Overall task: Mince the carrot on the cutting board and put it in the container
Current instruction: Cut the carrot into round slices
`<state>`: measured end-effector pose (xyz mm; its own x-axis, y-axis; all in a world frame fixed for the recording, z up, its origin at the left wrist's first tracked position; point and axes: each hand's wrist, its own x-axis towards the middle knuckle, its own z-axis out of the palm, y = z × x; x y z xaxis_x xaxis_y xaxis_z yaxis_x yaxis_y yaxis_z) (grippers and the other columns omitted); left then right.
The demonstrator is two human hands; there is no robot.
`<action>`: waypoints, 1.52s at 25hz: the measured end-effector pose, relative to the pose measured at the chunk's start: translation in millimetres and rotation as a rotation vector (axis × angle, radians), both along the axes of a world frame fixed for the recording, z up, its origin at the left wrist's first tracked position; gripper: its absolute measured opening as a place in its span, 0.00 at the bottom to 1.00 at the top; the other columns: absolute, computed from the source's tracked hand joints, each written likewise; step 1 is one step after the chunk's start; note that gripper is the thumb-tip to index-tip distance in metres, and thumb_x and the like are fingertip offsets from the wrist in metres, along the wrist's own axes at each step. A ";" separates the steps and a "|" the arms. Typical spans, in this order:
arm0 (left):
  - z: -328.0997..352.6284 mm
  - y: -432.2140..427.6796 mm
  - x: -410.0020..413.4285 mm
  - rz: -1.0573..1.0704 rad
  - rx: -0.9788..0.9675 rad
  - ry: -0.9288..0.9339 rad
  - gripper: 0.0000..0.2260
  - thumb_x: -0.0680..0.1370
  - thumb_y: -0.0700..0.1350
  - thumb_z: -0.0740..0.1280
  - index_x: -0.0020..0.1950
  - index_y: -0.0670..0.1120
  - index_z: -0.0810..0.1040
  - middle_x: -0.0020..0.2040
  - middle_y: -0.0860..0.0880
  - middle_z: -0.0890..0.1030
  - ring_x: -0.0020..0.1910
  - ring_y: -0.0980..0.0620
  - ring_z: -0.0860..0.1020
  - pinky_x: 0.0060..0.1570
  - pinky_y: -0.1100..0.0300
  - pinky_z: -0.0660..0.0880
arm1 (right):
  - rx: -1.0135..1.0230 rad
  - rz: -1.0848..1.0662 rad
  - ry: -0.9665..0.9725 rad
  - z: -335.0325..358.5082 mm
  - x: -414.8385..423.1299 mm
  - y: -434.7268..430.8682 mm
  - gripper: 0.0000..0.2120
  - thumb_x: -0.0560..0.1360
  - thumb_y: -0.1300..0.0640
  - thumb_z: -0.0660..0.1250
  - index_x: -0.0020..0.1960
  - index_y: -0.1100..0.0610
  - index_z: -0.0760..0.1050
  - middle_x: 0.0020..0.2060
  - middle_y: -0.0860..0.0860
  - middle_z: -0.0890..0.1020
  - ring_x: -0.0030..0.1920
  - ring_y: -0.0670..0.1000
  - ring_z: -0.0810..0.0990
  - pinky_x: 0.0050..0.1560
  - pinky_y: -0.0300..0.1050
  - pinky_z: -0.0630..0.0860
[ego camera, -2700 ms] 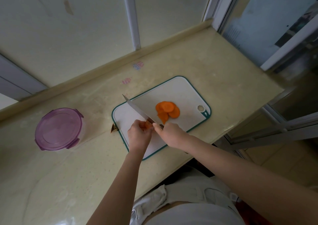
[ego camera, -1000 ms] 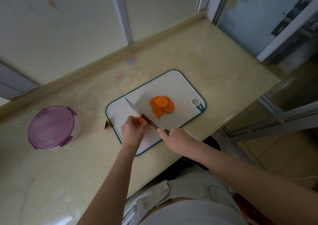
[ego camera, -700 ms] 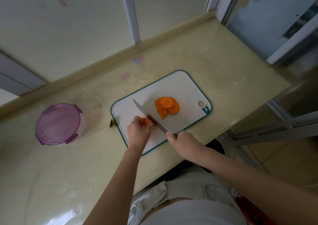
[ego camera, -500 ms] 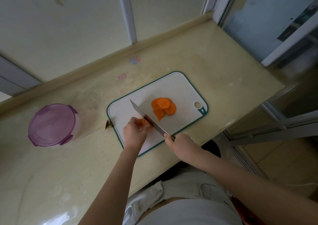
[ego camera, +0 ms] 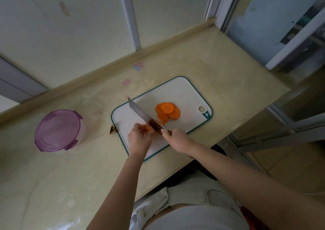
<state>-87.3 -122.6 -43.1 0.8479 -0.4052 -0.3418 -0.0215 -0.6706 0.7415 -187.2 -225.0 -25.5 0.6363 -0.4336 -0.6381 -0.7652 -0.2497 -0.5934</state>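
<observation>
**Blade against the carrot stub, slicing stage, mincing not yet begun**

The carrot stub [ego camera: 148,128] lies on the near-left part of the cutting board [ego camera: 184,92], at about 1 o'clock from the left hand [ego camera: 139,138] and about 9 o'clock from the right hand [ego camera: 175,138]. Both hands are close to it, but the left is the one touching it. Its fingers are curled over the stub and pin it to the board. So little of the stub shows past the fingers that its long axis cannot be told.

The right hand is wrapped round the handle of the knife [ego camera: 140,113]. The blade's long axis runs from the handle at about 4 o'clock to the tip at about 10 o'clock, where the tip reaches the board's far-left edge. The blade lies directly against the right side of the stub, just beside the left fingertips. The coming cut seems to depend on that narrow gap between edge and fingers.

The carrot slices [ego camera: 167,113] lie in an overlapping pile at about 1 o'clock from the stub, on the other side of the blade. They are whole rounds, not minced.

The container [ego camera: 58,130] stands on the bench [ego camera: 219,68] at 9 o'clock from the board, well apart from it, with its purple lid on. It would have to be opened before any carrot goes in.
</observation>
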 end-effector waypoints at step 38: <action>-1.5 -11.4 -5.7 0.044 -0.133 0.060 0.05 0.75 0.41 0.69 0.48 0.44 0.75 0.46 0.49 0.79 0.46 0.52 0.77 0.41 0.69 0.69 | 0.054 -0.195 -0.070 36.8 -19.1 6.2 0.26 0.80 0.39 0.52 0.30 0.55 0.63 0.26 0.50 0.67 0.25 0.46 0.65 0.26 0.38 0.61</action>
